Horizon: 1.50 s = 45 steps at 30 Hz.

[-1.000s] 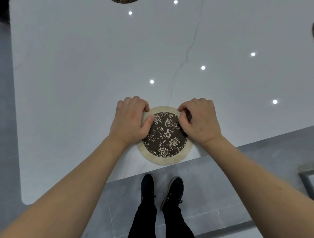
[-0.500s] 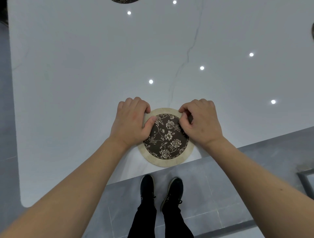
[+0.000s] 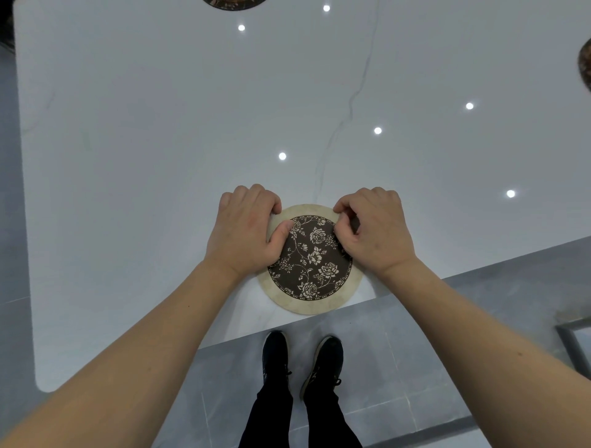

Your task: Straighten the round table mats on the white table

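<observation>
Here, from my head view, the mat (image 3: 311,262) lies flat on the table (image 3: 160,160), at its near edge. My left hand (image 3: 246,233) pinches the mat's left rim, fingers curled, thumb on top. My right hand (image 3: 374,230) pinches its right rim likewise. Two more mats (image 3: 235,2) peek in at the table's far and right edges.

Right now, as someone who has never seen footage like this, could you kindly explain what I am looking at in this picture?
There is no machine here: a person wears a camera on the head, looking down past both bare arms. The shoes on the grey floor are the wearer's own. In front is a white table; the bright dots are lamp reflections. Near its front edge lies a round mat, cream-rimmed with a dark floral middle. The left hand and right hand each pinch its far rim, thumbs on top. Two more dark mats are cut off by the frame, one at the top and one at the right.
</observation>
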Motion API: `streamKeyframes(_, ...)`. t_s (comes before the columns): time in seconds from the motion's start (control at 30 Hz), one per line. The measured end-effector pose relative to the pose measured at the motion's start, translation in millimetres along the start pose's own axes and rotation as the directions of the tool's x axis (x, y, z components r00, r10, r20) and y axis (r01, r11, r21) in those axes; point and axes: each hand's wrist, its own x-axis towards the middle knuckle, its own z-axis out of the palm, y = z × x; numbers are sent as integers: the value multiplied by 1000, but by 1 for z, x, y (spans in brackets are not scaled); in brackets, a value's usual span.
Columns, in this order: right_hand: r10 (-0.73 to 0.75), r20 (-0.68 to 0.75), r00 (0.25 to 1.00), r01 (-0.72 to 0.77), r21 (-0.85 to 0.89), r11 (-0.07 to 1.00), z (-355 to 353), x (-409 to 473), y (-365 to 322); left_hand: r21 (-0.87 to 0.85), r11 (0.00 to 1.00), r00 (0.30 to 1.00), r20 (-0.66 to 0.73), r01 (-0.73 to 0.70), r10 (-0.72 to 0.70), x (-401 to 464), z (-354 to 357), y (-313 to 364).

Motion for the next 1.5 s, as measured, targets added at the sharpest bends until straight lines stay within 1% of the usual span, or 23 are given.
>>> streamKeyframes(0.13, -10, 30, 1000, 9, 10, 1000, -5, 0, -1, 14, 1000, 999, 32, 9, -10, 4, -5, 5)
streamKeyframes(0.23, 48, 26, 998, -52, 150, 987, -14, 0, 1, 29, 999, 999, 40, -19, 18, 16, -14, 12)
streamKeyframes(0.3, 102, 15, 995, -103, 173, 979, -24, -7, 8, 69, 996, 997, 56, -64, 60, 32, -18, 22)
streamKeyframes(0.4, 217, 5, 976, -215, 127, 968, -48, -25, 27, 99, 977, 978, 105, -188, 178, 60, -17, 50)
streamKeyframes(0.5, 335, -30, 942, -332, 79, 940, -82, -48, 49, 119, 929, 930, 160, -351, 331, 87, -13, 96)
streamKeyframes(0.63, 452, -109, 885, -448, 63, 892, -133, -89, 77, 65, 871, 863, 191, -487, 468, 112, -4, 178)
streamKeyframes(0.7, 515, -178, 838, -514, 58, 856, -161, -115, 88, 35, 827, 816, 193, -561, 545, 120, 0, 227)
streamKeyframes(0.77, 587, -231, 776, -590, 60, 805, -190, -144, 99, 11, 773, 759, 197, -634, 620, 123, 2, 279)
streamKeyframes(0.83, 642, -284, 712, -662, 34, 749, -221, -178, 110, -22, 705, 689, 193, -709, 698, 119, 4, 333)
streamKeyframes(0.93, 724, -356, 591, -767, 28, 641, -270, -235, 120, -89, 603, 581, 189, -793, 792, 104, 3, 417)
streamKeyframes(1.1, 802, -463, 378, -887, 69, 458, -360, -331, 117, -224, 425, 392, 179, -877, 903, 63, -13, 544)
streamKeyframes(1.13, 812, -479, 334, -904, 81, 420, -375, -348, 113, -245, 400, 364, 182, -883, 914, 52, -18, 562)
streamKeyframes(1.2, 816, -516, 263, -924, 111, 367, -404, -376, 105, -265, 374, 331, 193, -889, 924, 34, -24, 593)
streamKeyframes(1.27, 806, -548, 225, -927, 135, 350, -428, -398, 103, -259, 352, 307, 199, -899, 931, 24, -28, 623)
streamKeyframes(1.37, 802, -561, 207, -930, 143, 340, -457, -424, 115, -252, 306, 272, 161, -918, 949, 21, -34, 675)
streamKeyframes(1.5, 818, -543, 188, -937, 151, 315, -487, -438, 150, -247, 259, 233, 130, -934, 964, 37, -31, 733)
